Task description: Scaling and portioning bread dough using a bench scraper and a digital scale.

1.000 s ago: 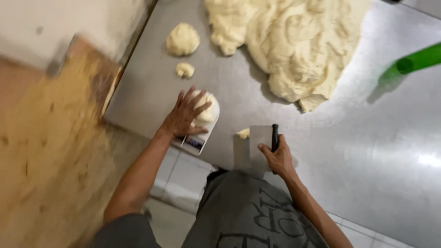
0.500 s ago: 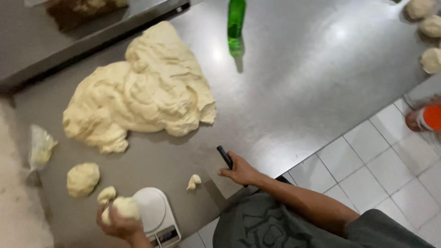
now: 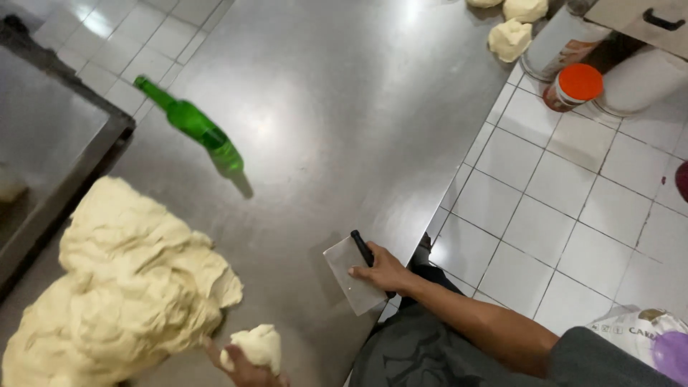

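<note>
On the steel worktop (image 3: pixel 344 93), near edge: left hand (image 3: pixel 247 362), fingers clamped on a small dough piece (image 3: pixel 256 347) just beside the large dough mass (image 3: pixel 122 287). Right hand (image 3: pixel 383 272), fingers closed on a flat scraper (image 3: pixel 351 276) lying blade-down. Portioning appears underway; shaping the piece would need steady hold.
</note>
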